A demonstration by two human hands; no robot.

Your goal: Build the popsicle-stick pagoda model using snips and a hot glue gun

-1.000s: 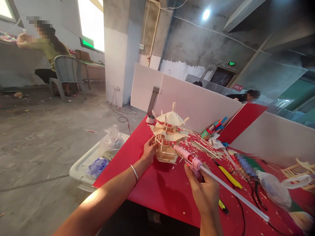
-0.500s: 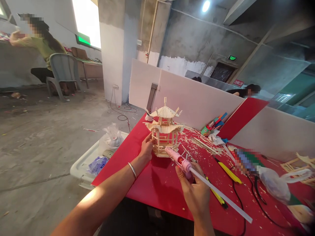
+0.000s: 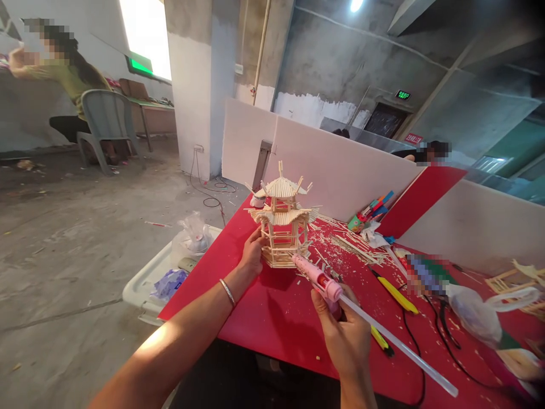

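Note:
A small pagoda model (image 3: 284, 218) built of thin wooden sticks, with two tiers of roof, stands over the red table (image 3: 242, 307). My left hand (image 3: 252, 254) grips its lower left side, the fingertips partly hidden behind the sticks. In my right hand (image 3: 346, 326) is a pink hot glue gun (image 3: 319, 278), its nozzle close to the model's base at the right; whether it touches I cannot tell. A long clear glue stick (image 3: 400, 347) juts from the gun's rear, down to the right.
Yellow utility knives (image 3: 398, 295), cables and a plastic bag (image 3: 474, 315) lie at the right. Loose sticks (image 3: 349, 244) and shavings cover the table behind. A white bin (image 3: 142, 284) stands at the left. Beyond the white partition (image 3: 332, 165) is a person; another sits far left.
My right hand and the glue gun have moved a little to the right. The model has shifted slightly left and up in view, my left hand still on it.

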